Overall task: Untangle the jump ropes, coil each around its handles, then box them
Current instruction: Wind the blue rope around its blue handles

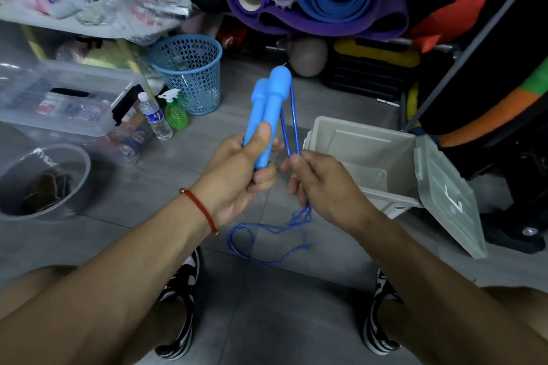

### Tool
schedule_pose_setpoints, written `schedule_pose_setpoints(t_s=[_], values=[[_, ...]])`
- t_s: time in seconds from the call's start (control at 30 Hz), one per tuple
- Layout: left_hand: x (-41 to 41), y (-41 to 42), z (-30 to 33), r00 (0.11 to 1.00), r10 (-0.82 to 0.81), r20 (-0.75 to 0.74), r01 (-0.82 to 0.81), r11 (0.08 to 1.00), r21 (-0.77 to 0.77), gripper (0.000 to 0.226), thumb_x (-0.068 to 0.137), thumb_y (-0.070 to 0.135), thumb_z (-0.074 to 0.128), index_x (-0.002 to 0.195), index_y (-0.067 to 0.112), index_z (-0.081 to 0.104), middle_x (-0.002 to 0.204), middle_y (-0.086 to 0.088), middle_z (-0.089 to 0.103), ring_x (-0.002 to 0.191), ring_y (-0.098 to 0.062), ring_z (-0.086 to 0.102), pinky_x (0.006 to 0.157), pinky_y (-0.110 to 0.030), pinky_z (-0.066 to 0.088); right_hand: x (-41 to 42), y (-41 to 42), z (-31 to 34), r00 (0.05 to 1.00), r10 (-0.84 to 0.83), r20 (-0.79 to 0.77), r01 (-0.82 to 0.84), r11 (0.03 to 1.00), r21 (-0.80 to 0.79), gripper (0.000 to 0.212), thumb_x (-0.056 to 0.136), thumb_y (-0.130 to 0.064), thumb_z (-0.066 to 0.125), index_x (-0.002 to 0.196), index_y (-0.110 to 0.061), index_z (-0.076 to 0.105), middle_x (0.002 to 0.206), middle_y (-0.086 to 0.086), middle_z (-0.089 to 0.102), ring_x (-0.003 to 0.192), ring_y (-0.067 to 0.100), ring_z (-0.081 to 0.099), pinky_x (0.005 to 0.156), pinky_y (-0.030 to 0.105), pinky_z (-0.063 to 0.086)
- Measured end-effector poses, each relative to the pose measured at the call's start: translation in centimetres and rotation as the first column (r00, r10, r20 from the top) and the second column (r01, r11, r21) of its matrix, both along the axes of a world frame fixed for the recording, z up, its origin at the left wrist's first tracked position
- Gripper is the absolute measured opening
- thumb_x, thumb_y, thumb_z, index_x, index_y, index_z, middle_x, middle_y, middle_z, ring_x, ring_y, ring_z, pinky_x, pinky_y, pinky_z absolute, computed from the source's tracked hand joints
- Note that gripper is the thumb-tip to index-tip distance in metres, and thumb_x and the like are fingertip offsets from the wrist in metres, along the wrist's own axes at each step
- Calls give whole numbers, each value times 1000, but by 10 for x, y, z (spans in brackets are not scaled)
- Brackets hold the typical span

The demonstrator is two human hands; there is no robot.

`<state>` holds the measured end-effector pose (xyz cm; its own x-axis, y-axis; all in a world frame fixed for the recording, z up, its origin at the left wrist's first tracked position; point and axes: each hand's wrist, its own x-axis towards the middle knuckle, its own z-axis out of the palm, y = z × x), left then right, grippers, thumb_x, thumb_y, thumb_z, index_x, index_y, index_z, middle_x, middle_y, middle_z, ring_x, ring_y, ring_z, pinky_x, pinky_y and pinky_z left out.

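My left hand [237, 169] grips the two light-blue jump-rope handles [267, 109] side by side, thumb pressed across the front, heads pointing up and away from me. From the heads, two strands of the dark blue rope [289, 124] run down to my right hand [320, 184], whose thumb and fingers pinch both strands together just right of the handle ends. Below that hand the slack hangs in a small snarl [302, 215] and trails into a loose loop on the grey floor tiles [133, 225] between my shoes [181, 305].

I judge the step in hand to be starting the coil. To do it well I want the handles clamped parallel so they don't scissor apart, and the pinched strands kept taut as I lead them round the shafts, laying each turn beside the last. The snarl worries me: I would shake or pick it open first, or it will wind in as a lump.

The open grey storage box [367, 157], lid [444, 195] hinged off to the right, sits just right of my hands.
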<state>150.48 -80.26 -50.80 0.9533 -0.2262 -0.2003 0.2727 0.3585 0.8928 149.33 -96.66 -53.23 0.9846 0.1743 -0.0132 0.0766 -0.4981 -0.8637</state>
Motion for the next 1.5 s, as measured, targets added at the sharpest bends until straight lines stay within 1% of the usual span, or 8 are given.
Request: schedule_pose_setpoints(t_s=[0.13,0.33,0.53,0.73,0.83,0.93,1.23,1.5], values=[[-6,-6,0,998,-67,-4,67,996,-58,35,104,34,46,100,2,59,104,-28,55,39,-7,28,36,-16,29,-8,6,12,981,134,-137,-120,987,111,40,108,-29,39,87,-6,63,71,5,64,52,17,53,58,41,50],[7,4,-1,982,70,175,-105,975,195,30,106,29,46,116,1,45,87,-6,56,42,-8,28,44,-20,27,-13,-1,11,941,181,-285,-120,968,220,29,108,-26,42,97,-10,64,59,-4,47,53,9,41,53,19,38],[17,18,-14,919,-4,395,-187,877,443,33,102,34,51,128,15,47,83,-7,56,44,-11,36,43,-21,32,-12,-19,19,990,130,-49,-136,979,-152,30,103,-36,46,79,-25,60,62,-1,59,52,8,51,60,24,42],[22,37,-34,845,-315,432,-274,438,856,29,102,32,52,125,15,53,84,2,67,64,-11,59,63,-32,44,-20,-38,36,976,187,108,-113,870,-480,18,96,-45,56,89,-30,63,66,-9,59,68,7,55,66,30,40],[14,40,-41,800,-547,247,-70,324,944,29,100,37,52,121,16,54,83,3,62,74,-21,59,66,-32,41,-13,-60,49,967,190,168,-62,821,-568,16,88,-51,62,93,-35,61,62,-15,55,67,4,54,67,31,43],[-7,29,-42,658,-752,43,245,268,932,26,101,39,51,114,18,56,82,4,60,65,0,55,62,-20,42,-2,-76,51,951,281,130,-139,761,-633,27,80,-65,56,91,-41,61,64,-16,58,67,5,55,68,34,46],[-55,5,-13,427,-901,-76,668,257,699,16,104,26,49,113,13,50,62,1,49,49,-9,43,51,-22,39,5,-64,25,872,473,-123,-488,861,-147,17,77,-41,75,82,-25,77,85,-4,69,83,12,66,78,23,52],[-45,16,1,601,-799,-23,650,472,595,18,103,25,48,108,14,35,79,-34,53,46,-19,37,44,-28,32,12,-82,20,938,319,-136,-294,939,176,12,71,-21,79,81,-14,77,82,7,74,79,8,68,74,18,51]])
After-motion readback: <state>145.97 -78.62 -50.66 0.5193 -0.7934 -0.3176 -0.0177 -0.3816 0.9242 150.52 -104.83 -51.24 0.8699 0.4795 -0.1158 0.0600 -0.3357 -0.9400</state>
